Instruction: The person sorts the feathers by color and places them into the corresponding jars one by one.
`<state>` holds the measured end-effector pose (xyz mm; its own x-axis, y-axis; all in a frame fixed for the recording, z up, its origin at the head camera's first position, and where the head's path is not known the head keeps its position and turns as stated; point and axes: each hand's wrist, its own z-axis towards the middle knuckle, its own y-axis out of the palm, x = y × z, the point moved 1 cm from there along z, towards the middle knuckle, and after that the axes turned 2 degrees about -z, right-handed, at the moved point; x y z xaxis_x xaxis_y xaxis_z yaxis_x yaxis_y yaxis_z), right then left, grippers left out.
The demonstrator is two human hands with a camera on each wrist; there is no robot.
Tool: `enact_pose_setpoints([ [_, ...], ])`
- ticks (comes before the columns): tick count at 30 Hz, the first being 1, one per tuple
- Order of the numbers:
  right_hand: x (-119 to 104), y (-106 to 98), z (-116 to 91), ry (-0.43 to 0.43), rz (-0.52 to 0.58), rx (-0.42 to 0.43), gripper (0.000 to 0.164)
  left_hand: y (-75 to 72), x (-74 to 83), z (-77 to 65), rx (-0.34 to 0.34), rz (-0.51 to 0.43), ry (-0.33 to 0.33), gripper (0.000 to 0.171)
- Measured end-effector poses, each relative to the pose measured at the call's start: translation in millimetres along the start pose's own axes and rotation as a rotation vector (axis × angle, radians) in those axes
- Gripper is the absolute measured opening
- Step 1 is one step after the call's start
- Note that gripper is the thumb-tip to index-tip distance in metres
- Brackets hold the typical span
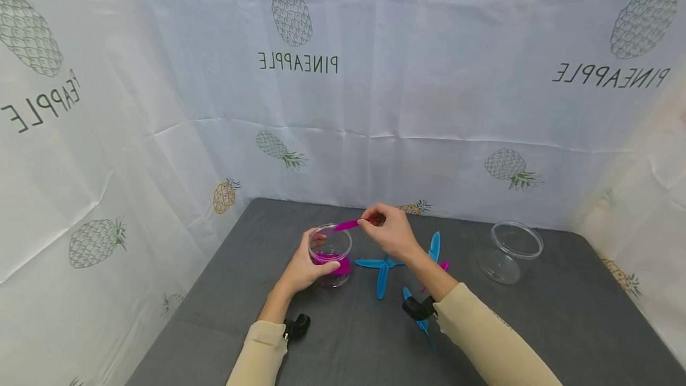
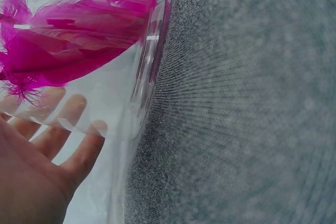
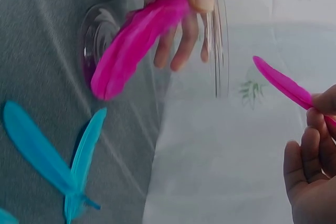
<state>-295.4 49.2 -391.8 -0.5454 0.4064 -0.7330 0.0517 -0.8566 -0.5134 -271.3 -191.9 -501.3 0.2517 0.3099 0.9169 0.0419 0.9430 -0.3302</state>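
My left hand (image 1: 301, 268) grips a clear plastic jar (image 1: 330, 240) around its side, thumb across the front. Bright pink feathers (image 2: 79, 40) lie inside the jar, their tips near its base in the left wrist view. Between thumb and fingertips my right hand (image 1: 393, 232) pinches another pink feather (image 3: 283, 83), whose rounded tip points at the jar's open mouth. In the head view this feather (image 1: 345, 226) overlaps the far part of the rim. Blue feathers (image 1: 382, 276) spread in a star shape lie just right of the jar.
Farther right on the grey tabletop (image 1: 568, 314) stands a second clear jar (image 1: 509, 252) without a lid. More blue feathers (image 1: 435, 245) and a pink feather (image 1: 444, 265) lie beneath the right forearm. A pineapple-print curtain (image 1: 375, 100) hangs behind and beside the table.
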Motion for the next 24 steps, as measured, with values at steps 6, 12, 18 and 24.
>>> enact_pose_setpoints([
  [6, -6, 12, 1, -0.010, 0.016, -0.025, 0.004, -0.7, 1.3, -0.5, -0.006, -0.013, 0.002, 0.096],
  [12, -4, 24, 2, 0.007, 0.001, -0.059, 0.004, -0.2, 1.0, -0.3, -0.004, -0.015, -0.009, 0.097],
  [18, -1, 33, 3, -0.010, -0.036, -0.101, 0.004, -0.2, 1.0, -1.0, -0.006, -0.020, -0.004, 0.096],
  [24, -1, 39, 3, -0.031, -0.071, -0.127, 0.005, -0.1, -0.2, -1.7, -0.009, -0.024, -0.004, 0.096],
])
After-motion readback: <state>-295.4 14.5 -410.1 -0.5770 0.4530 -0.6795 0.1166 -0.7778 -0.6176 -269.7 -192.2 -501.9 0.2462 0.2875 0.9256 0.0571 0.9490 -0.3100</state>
